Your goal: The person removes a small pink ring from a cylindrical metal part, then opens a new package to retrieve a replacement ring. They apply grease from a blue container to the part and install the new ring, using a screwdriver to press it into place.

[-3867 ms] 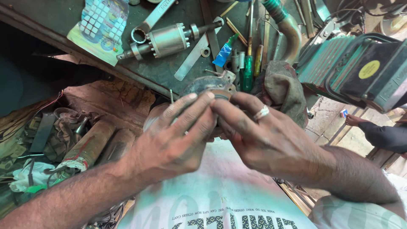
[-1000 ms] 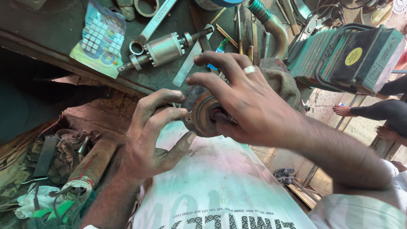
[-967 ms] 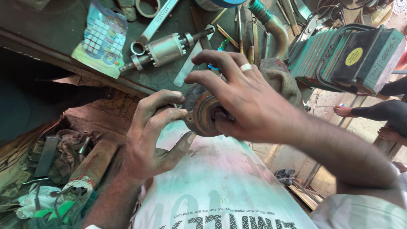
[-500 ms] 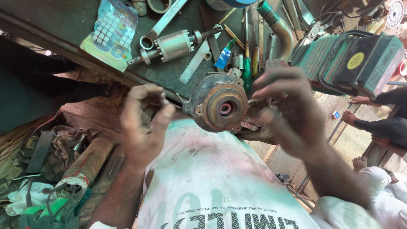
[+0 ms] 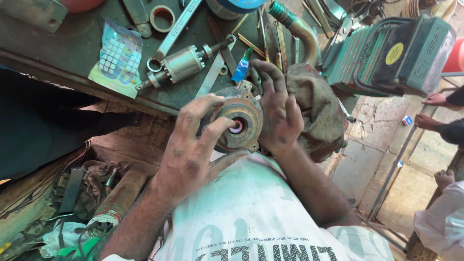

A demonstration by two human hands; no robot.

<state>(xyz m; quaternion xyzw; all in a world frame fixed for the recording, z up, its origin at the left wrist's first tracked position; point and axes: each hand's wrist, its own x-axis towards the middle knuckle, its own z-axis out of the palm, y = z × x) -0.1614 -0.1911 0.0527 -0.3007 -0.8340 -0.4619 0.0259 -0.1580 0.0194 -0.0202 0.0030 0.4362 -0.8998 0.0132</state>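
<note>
Round motor end cover [image 5: 238,123], rusty, sits mid-frame just below the tabletop [image 5: 72,46] edge. Left hand [image 5: 193,150] has come back onto it, finger at the pink centre hole (half a second ago it was off), right hand [image 5: 278,113] cupping its far side.

— What kind of place is this?

— It looks like a small repair workshop, open to the street. The dark workbench [image 5: 72,53] is dirty and full of tools: a long wrench [image 5: 176,26], a metal motor shaft part [image 5: 181,63], a roll of tape [image 5: 162,17].

— Anything more?

— Yes. A green machine case [image 5: 386,53] stands at the side, and scrap wires and old parts [image 5: 92,193] lie under the bench. Cracked pavement [image 5: 377,145] is just beside.
</note>
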